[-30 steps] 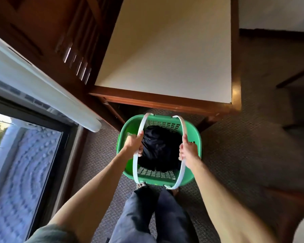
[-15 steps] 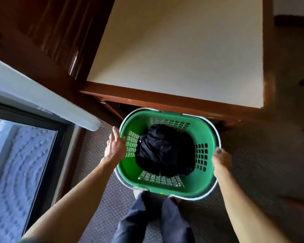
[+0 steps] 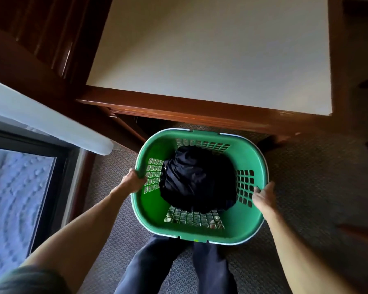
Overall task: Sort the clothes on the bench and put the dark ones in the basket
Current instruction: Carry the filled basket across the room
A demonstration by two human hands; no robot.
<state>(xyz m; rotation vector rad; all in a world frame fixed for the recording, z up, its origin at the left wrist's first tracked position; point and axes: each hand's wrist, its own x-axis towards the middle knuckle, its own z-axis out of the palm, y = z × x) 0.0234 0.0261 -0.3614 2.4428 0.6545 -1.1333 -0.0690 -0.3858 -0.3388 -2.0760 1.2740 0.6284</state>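
basket (image 3: 251, 145): between the left hand (image 3: 132, 180) and the right hand (image 3: 265, 195), on the carpet (image 3: 306, 177)
clothes (image 3: 196, 179): in the basket, between both hands
bench (image 3: 210, 49): beyond both hands, behind the basket
window (image 3: 15, 187): left of the left hand
legs (image 3: 153, 268): nearer than the hands, under the basket's near rim

You're in a home or hotel-type bedroom. Patterned carpet (image 3: 306, 177) covers the floor, dark polished wood panelling (image 3: 40, 39) runs up the left, and a wood-framed bench (image 3: 179, 111) has a cream padded top. A glass door (image 3: 15, 198) at left looks out on a patio. A green laundry basket (image 3: 251, 228) sits on the carpet.
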